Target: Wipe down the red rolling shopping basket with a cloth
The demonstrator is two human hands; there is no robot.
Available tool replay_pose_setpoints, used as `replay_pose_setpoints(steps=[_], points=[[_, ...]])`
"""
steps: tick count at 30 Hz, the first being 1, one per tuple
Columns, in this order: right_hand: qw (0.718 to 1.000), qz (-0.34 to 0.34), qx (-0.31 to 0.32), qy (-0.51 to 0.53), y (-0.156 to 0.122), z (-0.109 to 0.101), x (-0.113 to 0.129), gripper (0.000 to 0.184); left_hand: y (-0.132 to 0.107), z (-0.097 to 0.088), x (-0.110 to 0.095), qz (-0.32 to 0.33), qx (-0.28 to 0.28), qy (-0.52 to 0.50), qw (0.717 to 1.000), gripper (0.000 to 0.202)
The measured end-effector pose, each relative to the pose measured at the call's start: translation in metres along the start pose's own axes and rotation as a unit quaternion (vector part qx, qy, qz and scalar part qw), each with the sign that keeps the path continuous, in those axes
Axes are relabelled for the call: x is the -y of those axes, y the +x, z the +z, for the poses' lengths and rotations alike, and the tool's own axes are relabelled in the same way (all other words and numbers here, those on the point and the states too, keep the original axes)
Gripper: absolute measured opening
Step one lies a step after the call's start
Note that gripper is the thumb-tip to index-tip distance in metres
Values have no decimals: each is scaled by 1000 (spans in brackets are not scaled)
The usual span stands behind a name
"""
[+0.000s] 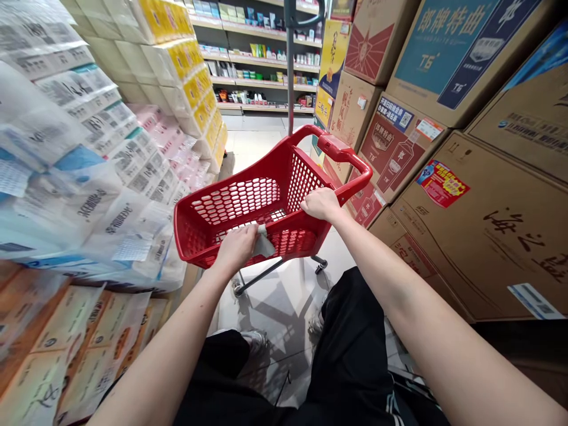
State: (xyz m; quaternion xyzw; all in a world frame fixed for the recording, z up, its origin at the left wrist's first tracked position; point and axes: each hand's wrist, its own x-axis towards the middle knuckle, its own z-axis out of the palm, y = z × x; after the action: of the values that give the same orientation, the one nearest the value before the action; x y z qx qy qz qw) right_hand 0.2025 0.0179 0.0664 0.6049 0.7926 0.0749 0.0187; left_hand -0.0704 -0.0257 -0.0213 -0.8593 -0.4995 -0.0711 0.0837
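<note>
A red plastic shopping cart (235, 192) with perforated sides stands sideways in front of me on a grey metal frame with casters. My left hand (237, 245) is closed around a pale grey cloth (264, 244) at the cart's near rim; part of the cloth hangs down outside the basket. Farther right, my right hand (320, 204) grips the same rim near the corner below the red handle (339, 148). Its fingertips are partly hidden behind the rim. Through the holes the floor shows, and the basket's near inside is partly out of sight.
Stacked tissue packs (186, 83) and white wrapped paper bundles (102, 177) line the left side. Tall cardboard cartons (444, 236) border the right. Shelves of small goods (266, 59) stand at the back. A grey pole (290, 77) rises behind the cart from the tiled floor (252, 145).
</note>
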Motion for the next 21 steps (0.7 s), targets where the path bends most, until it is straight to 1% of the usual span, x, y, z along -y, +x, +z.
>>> replay_pose_setpoints(steps=[3,8,11,14,16,17,19,21], points=[[1000,6,-2,3,0,1,5,47,-21,2,20,-23,-1,19,1000,30],[1000,17,-15,12,-1,0,16,47,-62,7,60,-112,-13,53,992,33],[1000,14,-11,10,-4,-2,20,47,-83,9,84,-128,-8,57,990,34],[1000,14,-4,5,-7,-4,22,47,-92,10,98,-125,8,64,990,35],[1000,16,-1,5,-7,-5,23,47,-90,9,98,-117,16,66,991,34],[1000,20,4,6,-7,-5,23,47,-87,8,95,-110,17,64,992,34],[999,30,21,4,-6,-8,24,48,-74,5,80,-85,14,51,995,35],[998,28,55,2,-4,-12,25,48,-57,1,56,-45,8,38,998,34]])
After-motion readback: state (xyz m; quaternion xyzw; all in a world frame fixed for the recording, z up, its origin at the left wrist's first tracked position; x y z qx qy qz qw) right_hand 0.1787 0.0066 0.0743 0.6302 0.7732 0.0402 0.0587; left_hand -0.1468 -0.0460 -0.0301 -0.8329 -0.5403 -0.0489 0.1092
